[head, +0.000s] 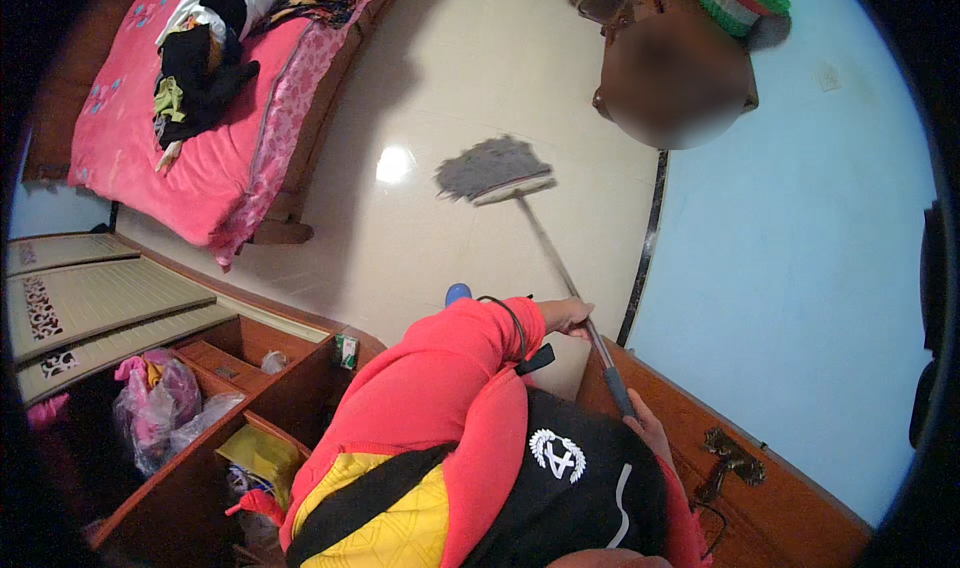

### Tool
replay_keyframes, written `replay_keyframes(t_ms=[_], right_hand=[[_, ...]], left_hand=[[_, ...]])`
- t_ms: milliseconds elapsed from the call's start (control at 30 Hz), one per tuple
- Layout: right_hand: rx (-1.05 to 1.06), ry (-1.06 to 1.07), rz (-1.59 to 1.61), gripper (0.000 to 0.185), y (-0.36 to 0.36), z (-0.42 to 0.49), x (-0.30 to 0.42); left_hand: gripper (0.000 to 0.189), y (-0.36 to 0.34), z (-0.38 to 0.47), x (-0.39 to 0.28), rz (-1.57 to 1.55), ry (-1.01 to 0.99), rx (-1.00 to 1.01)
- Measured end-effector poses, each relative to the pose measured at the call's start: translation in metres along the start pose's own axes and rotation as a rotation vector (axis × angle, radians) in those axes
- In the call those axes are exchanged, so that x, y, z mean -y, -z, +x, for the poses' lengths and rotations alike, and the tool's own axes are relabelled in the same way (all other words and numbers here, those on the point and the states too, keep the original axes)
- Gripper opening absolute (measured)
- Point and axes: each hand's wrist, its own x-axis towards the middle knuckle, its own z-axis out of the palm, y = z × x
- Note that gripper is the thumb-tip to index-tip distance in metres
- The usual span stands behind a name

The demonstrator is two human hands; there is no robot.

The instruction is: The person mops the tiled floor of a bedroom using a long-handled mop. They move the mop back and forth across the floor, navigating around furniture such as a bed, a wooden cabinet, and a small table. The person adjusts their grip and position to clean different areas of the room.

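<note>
A mop with a grey string head (495, 167) rests on the light tiled floor, its metal pole (551, 249) slanting back toward my body. My left hand (576, 318) is closed around the lower stretch of that pole. Higher up, my right hand (646, 418) grips the pole's end by the dark grey handle sleeve (617, 392). Both forearms are in red sleeves. The tip of a blue shoe (457, 293) shows beyond my left arm.
To the left stands a bed with a pink blanket (217, 118) and piled clothes (199, 73). An open cabinet (202, 433) holds plastic bags. Brown wooden furniture (675, 80), partly blurred, stands by the blue wall (780, 215). A wooden door with a metal handle (731, 455) is close on my right.
</note>
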Motion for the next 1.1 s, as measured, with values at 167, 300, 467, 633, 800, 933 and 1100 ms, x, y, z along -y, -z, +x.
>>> replay_keyframes(t_ms=[167, 300, 467, 633, 800, 933, 1100], right_hand=[[-0.023, -0.144, 0.052, 0.051, -0.016, 0.047, 0.068], [-0.031, -0.212, 0.36, 0.051, -0.002, 0.107, 0.097], [0.018, -0.19, 0.45, 0.056, 0.024, 0.19, 0.137], [0.117, -0.143, 0.796, 0.06, 0.043, 0.264, 0.189], [0.216, -0.098, 0.901, 0.058, 0.09, 0.355, 0.285], [0.129, -0.136, 1.06, 0.053, 0.123, 0.423, 0.368], [0.168, -0.102, 1.137, 0.059, 0.136, 0.51, 0.455]], left_hand=[[0.023, -0.002, -0.051, -0.031, -0.135, -0.04, 0.028], [0.017, 0.008, -0.076, -0.08, -0.145, -0.079, 0.11], [0.016, 0.045, -0.073, -0.162, -0.186, -0.143, 0.032], [0.022, 0.089, -0.067, -0.255, -0.044, -0.115, -0.154], [0.025, 0.149, -0.082, -0.375, -0.087, -0.219, -0.118], [0.029, 0.178, -0.105, -0.461, -0.242, -0.382, -0.044], [0.03, 0.232, -0.125, -0.552, -0.342, -0.43, 0.015]])
